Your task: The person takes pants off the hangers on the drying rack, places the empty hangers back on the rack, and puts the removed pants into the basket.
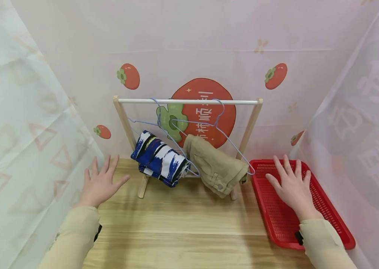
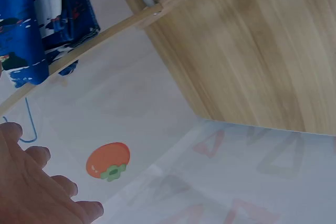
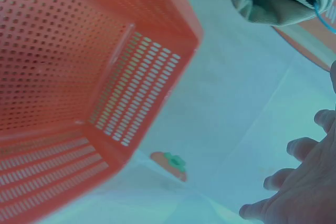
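Both hands hold nothing, fingers spread. My left hand point(image 1: 100, 183) hovers left of a small wooden clothes rack point(image 1: 189, 101). Above the red basket point(image 1: 266, 220) on the right is my right hand point(image 1: 293, 186). Two blue wire hangers hang from the rack's white bar. Over the left hanger point(image 1: 172, 138) lies a folded blue, white and black patterned garment point(image 1: 160, 157); in the left wrist view this patterned cloth point(image 2: 21, 35) shows beyond the rack's leg. Khaki trousers point(image 1: 213, 164) are draped over the right hanger point(image 1: 231, 140), tilted down to the right.
The rack stands at the back of a wooden table point(image 1: 176, 231). White printed cloth walls point(image 1: 189, 37) enclose the back and both sides. The perforated basket lies along the right wall, its far end near the rack's right leg point(image 1: 249, 130).
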Action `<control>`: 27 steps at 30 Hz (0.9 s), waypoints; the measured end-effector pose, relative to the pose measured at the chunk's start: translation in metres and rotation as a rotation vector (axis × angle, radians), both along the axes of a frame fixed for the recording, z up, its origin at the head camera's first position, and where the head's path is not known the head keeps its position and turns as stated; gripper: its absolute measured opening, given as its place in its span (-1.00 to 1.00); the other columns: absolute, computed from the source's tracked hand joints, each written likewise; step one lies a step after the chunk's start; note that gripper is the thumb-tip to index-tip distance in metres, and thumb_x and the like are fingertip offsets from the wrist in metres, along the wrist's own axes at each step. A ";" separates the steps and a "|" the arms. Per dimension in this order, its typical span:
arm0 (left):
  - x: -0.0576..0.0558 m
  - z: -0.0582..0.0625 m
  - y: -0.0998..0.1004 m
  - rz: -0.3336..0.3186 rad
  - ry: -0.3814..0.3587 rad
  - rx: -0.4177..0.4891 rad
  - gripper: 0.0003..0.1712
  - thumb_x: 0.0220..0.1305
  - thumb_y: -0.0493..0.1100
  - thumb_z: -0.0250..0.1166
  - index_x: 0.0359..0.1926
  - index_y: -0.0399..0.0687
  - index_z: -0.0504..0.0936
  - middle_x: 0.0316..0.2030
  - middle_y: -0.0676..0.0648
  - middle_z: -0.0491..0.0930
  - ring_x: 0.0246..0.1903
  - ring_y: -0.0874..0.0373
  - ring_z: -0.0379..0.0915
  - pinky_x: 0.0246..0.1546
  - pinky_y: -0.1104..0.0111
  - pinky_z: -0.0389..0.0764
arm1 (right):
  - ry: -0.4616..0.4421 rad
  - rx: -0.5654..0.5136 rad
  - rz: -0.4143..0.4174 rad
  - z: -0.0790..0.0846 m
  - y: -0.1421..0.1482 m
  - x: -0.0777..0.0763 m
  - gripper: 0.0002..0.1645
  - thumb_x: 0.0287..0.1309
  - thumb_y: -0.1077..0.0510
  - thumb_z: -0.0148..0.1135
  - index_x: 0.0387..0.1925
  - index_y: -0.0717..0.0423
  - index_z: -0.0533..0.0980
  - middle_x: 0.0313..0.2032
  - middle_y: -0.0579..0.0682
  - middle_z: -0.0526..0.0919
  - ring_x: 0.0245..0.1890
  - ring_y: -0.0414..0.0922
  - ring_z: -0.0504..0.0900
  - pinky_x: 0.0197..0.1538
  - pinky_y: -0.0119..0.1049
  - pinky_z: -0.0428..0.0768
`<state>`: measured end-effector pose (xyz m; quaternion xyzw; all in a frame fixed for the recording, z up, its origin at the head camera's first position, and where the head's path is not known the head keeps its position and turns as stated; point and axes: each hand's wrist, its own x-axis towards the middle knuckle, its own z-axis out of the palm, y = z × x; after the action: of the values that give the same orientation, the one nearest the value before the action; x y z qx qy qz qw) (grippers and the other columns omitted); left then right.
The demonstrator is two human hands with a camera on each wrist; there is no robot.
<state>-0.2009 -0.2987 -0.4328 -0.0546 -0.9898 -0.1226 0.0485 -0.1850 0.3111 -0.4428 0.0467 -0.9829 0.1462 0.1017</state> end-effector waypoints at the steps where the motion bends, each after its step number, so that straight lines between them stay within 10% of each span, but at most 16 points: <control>1: -0.002 0.003 0.001 -0.002 0.003 -0.001 0.10 0.41 0.51 -0.03 0.66 0.10 -0.26 0.61 -0.34 -0.21 0.50 -0.57 -0.51 0.31 -0.54 -0.31 | 0.002 -0.001 0.003 0.001 -0.001 0.000 -0.08 0.51 -0.36 -0.09 0.65 -0.15 -0.15 0.60 0.29 -0.16 0.53 0.48 -0.40 0.34 0.61 -0.42; 27: -0.043 0.034 0.011 -0.009 -0.016 0.074 0.12 0.45 0.50 -0.09 0.63 0.06 -0.44 0.62 -0.30 -0.36 0.46 -0.63 -0.49 0.33 -0.51 -0.20 | -0.040 -0.026 0.089 0.018 -0.023 0.000 -0.16 0.56 -0.29 -0.14 0.65 -0.07 -0.08 0.59 0.30 -0.07 0.54 0.47 -0.21 0.42 0.53 -0.18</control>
<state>-0.2437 -0.2876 -0.3991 -0.0561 -0.9847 -0.1598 0.0422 -0.1845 0.2885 -0.4248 0.0863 -0.9797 0.1643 0.0762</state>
